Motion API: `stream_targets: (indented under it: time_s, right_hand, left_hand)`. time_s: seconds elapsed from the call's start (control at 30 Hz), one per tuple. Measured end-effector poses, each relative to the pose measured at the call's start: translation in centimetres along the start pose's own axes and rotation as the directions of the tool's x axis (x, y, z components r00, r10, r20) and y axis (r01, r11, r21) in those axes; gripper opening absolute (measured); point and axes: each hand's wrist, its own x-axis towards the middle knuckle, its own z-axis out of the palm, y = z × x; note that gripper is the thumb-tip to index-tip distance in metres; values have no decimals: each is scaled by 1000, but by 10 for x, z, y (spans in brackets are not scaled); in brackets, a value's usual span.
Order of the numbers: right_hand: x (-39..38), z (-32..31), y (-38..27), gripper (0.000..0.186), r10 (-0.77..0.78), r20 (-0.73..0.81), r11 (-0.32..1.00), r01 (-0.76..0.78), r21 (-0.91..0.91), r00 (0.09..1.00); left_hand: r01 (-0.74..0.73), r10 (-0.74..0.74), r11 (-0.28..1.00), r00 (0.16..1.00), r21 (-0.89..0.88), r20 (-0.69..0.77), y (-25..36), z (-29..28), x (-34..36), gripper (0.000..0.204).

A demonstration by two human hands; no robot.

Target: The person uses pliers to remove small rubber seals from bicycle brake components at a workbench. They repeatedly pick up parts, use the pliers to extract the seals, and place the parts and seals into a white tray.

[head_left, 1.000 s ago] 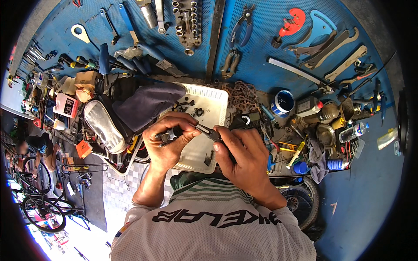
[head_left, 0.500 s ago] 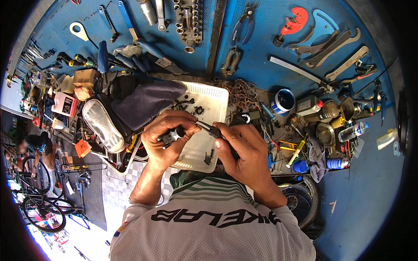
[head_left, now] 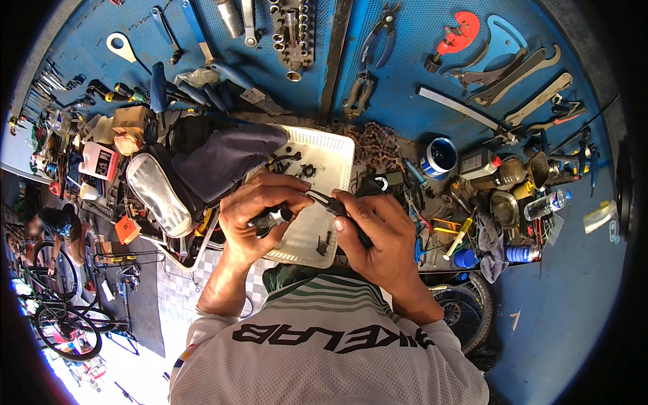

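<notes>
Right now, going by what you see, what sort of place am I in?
Most likely a bicycle repair workshop: tools hang on a blue perforated panel, a bicycle stands at the left, and a spoked wheel shows at the lower right.

Strong light from beyond the left edge of the table (head_left: 437, 204) burns the floor (head_left: 147, 364) to white. Glare marks the silver case (head_left: 156, 194). The left hand (head_left: 251, 212) and right hand (head_left: 381, 236) look sharp. The blue panel (head_left: 408, 74) curves; 4 frame corners are black.

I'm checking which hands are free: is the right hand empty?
No, the right hand grips a dark tool with slim metal tips.
</notes>
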Motion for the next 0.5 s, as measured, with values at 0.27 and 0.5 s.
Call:
stream_targets:
  time_s: [0.27, 0.5]
  right_hand:
    - [-1, 5, 5, 34, -29, -41, 999, 30, 24, 999]
    - [-2, 7, 10, 29, -30, -28, 999, 31, 28, 999]
  left_hand:
    - [-39, 39, 999, 999, -8, 16, -1, -2, 3, 32]
    - [-21, 21, 999, 1000, 43, -11, -1, 3, 2, 25]
